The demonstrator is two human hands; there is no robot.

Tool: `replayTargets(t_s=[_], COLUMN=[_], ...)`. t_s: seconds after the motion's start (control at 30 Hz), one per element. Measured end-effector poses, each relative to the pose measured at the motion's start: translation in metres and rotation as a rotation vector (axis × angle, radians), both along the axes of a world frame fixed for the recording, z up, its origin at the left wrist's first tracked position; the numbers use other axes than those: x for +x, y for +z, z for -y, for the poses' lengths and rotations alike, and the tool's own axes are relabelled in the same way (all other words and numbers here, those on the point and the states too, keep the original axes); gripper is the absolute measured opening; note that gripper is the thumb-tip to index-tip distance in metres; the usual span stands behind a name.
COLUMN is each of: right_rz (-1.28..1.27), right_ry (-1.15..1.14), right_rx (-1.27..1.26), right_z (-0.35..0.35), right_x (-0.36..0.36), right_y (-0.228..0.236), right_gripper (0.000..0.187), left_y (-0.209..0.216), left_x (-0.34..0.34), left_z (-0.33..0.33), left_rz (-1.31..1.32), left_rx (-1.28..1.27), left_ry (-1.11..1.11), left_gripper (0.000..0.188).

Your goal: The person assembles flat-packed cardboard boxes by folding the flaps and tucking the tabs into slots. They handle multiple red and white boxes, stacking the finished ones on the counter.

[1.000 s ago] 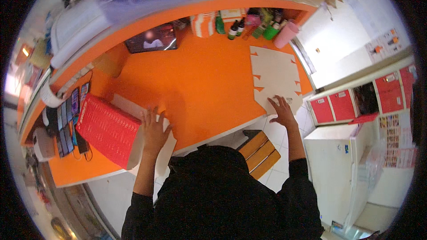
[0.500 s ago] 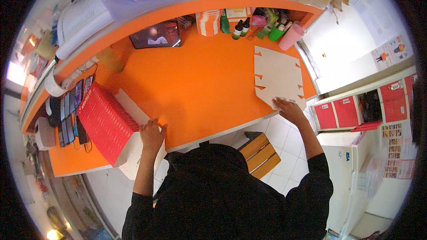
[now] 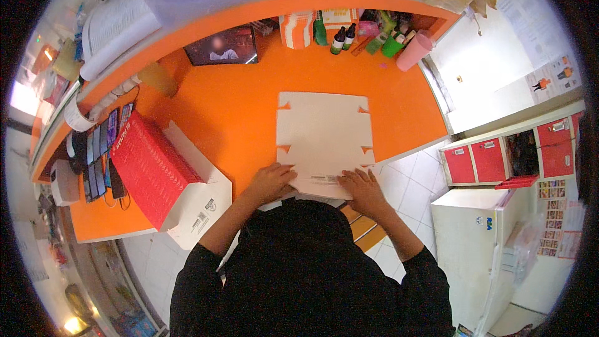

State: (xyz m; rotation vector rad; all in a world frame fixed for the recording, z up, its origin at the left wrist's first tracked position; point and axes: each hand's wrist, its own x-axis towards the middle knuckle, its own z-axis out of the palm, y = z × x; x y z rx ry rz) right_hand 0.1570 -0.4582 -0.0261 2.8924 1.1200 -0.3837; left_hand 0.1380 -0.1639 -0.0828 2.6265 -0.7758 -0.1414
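A flat white cardboard box blank [image 3: 323,126] with notches along both sides lies in front of me, at the near edge of the orange table [image 3: 243,112]. My left hand [image 3: 272,183] grips its near left corner, fingers over the edge. On the near right corner, my right hand [image 3: 362,190] is closed, with its fingertips on the printed near flap. The undersides of both hands are hidden. To the left lies a stack of red-faced cardboard blanks [image 3: 153,165], its white flaps reaching past the table edge.
Several phones [image 3: 93,178] with cables lie at the far left. A tablet [image 3: 223,47] leans at the back under the shelf. Two dark bottles [image 3: 337,41], a green cup [image 3: 392,45] and a pink cup [image 3: 415,50] stand back right. Red-doored lockers [image 3: 488,161] are at the right.
The white blank has moved left from the table's right side to before me. My left hand has left the red stack and taken the blank's near left corner; my right hand came along with it.
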Motion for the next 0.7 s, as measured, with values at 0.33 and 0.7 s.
replayTargets(t_s=[0.33,0.7], right_rz=[-0.497,-0.196], right_ry=[-0.332,-0.573], right_rx=[0.48,0.377], right_z=[0.0,-0.008], right_x=[0.119,0.153], right_y=[0.012,-0.115], right_gripper=[0.05,0.068], left_y=[0.046,-0.006], left_x=[0.048,0.072], left_z=[-0.015,-0.027], left_rz=[-0.662,-0.605], left_rx=[-0.251,-0.269], left_ry=[0.323,0.617], left_gripper=[0.057,0.064])
